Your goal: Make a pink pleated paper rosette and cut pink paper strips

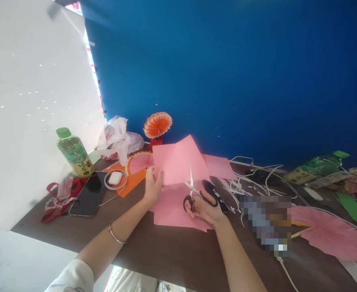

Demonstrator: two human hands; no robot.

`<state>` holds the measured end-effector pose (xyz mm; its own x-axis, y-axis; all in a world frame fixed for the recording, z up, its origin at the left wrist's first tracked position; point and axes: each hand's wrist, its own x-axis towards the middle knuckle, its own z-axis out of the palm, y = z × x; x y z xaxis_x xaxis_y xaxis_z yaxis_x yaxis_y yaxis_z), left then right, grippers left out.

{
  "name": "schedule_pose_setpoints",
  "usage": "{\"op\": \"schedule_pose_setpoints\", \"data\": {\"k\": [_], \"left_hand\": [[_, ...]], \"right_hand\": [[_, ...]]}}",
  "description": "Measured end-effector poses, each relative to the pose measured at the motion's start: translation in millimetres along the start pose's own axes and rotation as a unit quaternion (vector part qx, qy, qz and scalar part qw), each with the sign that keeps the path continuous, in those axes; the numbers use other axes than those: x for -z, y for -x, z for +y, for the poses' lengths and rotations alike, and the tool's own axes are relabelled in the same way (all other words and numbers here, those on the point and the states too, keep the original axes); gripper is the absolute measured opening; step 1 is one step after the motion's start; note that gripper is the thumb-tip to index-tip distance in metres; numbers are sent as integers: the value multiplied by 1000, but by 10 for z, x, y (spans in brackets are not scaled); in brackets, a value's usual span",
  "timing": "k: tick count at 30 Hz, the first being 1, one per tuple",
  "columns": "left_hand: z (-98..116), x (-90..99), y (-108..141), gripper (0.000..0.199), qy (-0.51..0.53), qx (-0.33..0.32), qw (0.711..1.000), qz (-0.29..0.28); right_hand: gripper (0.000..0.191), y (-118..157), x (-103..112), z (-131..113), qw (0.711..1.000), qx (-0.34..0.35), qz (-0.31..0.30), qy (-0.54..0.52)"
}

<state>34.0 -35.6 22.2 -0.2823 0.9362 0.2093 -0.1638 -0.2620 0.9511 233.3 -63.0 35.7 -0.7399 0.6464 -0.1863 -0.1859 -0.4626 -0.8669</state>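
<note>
A pink sheet point(175, 162) is held up above the table point(154, 253) by the left hand point(152, 187), and its left edge seems to be pinched between the thumb and the fingers, which are nearly closed; it is probably raised like this so that it is kept steady and its edge can be reached. The scissors point(191, 177) are held by the right hand point(207, 209), with the fingers curled around the black handles, and the blades are parted and pointed upward, just beside the lower edge of the sheet. Whether the paper is touched by the metal cannot be told. More pink paper point(172, 213) is laid flat below the hands, perhaps so that it is kept near. The raised sheet is thin, matt and smooth, and it is bent by a soft fold, with a pointed corner at the top. In contrast, sharp pleats are shown by the orange round fan point(158, 125) and the pink-and-orange fan point(139, 162), while the large pink fan point(330, 231) is spread more loosely at the right. The plastic bag point(116, 136) is crumpled and half-clear, and the phone point(89, 195) is flat and glossy.
</note>
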Motion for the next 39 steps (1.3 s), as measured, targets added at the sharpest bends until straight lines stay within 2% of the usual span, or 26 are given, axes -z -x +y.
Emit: {"op": "schedule_pose_setpoints", "data": {"k": [2,5,9,14,17,19,25,31,35,39], "left_hand": [[15,2,-2,27,10,20,1000,-16],[24,9,-9,26,24,34,999,-30],[13,17,-20,27,26,29,999,-29],[8,16,-29,27,16,26,999,-16],[8,20,-42,26,13,31,999,-11],[-1,27,-55,26,12,38,999,-10],[-63,44,-86,25,8,53,999,-6],[-70,52,-97,22,21,60,998,4],[-70,52,-86,23,26,64,998,-8],[-67,31,-54,24,27,71,997,-20]], "right_hand": [[59,17,26,-14,1000,5,-25,-11],[61,53,76,-53,999,13,-27,-11],[64,104,157,-91,999,29,24,-18],[53,96,147,-74,991,17,111,-72],[47,62,96,-66,987,-19,128,-96],[45,45,86,-77,984,-20,139,-112],[57,26,156,-118,983,-11,135,-120],[41,-1,27,-52,963,-74,220,-134],[38,-10,-65,-18,963,-98,223,-115],[39,-33,-93,-2,961,-93,231,-123]]}}
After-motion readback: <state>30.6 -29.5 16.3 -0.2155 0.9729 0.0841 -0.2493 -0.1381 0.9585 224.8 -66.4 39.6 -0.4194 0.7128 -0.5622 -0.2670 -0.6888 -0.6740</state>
